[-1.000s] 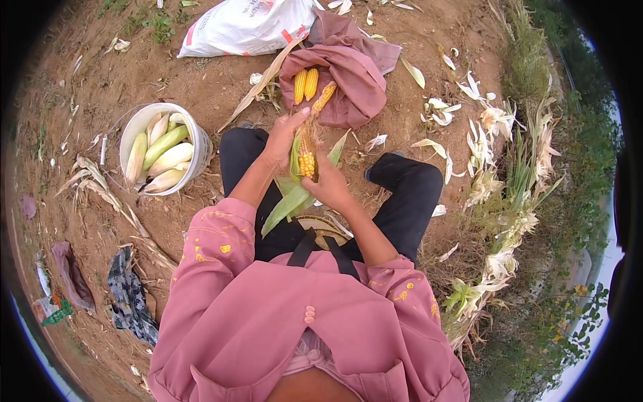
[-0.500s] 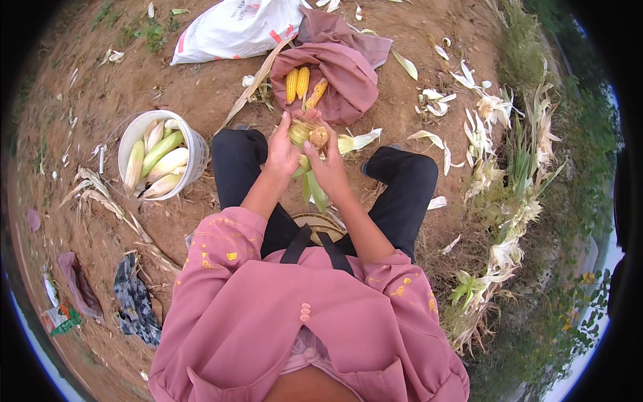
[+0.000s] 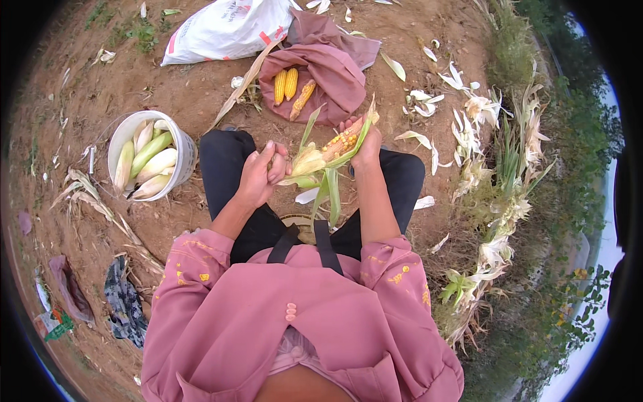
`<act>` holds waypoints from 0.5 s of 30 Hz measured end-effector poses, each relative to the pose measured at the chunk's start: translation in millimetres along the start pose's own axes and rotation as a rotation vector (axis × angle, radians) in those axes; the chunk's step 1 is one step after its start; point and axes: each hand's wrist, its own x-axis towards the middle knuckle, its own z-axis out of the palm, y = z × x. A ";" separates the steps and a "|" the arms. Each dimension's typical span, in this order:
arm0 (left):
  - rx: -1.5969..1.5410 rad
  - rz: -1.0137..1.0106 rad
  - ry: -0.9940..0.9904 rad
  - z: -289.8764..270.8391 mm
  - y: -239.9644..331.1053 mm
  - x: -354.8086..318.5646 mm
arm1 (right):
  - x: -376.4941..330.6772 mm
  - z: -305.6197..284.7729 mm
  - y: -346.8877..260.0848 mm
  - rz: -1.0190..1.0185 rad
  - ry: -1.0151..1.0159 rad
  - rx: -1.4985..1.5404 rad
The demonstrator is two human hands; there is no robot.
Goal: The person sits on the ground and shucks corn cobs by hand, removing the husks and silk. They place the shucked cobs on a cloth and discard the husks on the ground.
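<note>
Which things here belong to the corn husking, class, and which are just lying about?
In the job:
partly husked ear in the right hand
bucket of unhusked ears
pink sack holding bare cobs

Likely lying about:
loose husks
camouflage-patterned cloth
crumpled purplish material

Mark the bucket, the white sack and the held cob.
Bucket [image 3: 187, 157]: head view, on its outer wall.
White sack [image 3: 224, 30]: head view, on its middle.
Held cob [image 3: 342, 141]: head view, on its bare kernels.
</note>
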 end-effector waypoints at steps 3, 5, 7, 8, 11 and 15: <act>0.096 -0.006 -0.037 -5.9 3.2 -29.6 | 19.0 -8.0 -22.4 -0.063 0.092 0.129; 0.261 0.032 -0.040 -6.0 0.8 -38.3 | 21.4 -2.1 -18.9 -0.139 0.049 -0.005; 0.612 -0.082 -0.134 -17.7 13.4 -31.7 | 5.0 20.9 -17.9 -0.160 -0.048 -0.118; 0.685 -0.026 -0.135 -19.4 13.1 -25.7 | -9.6 32.2 -16.6 -0.177 -0.128 -0.287; 0.680 -0.047 -0.112 -18.7 5.7 1.3 | -57.3 60.5 -2.5 -0.431 -0.448 -0.661; -0.109 -0.442 -0.119 -28.7 -9.2 26.6 | -103.8 55.3 35.6 -1.024 -0.944 -1.234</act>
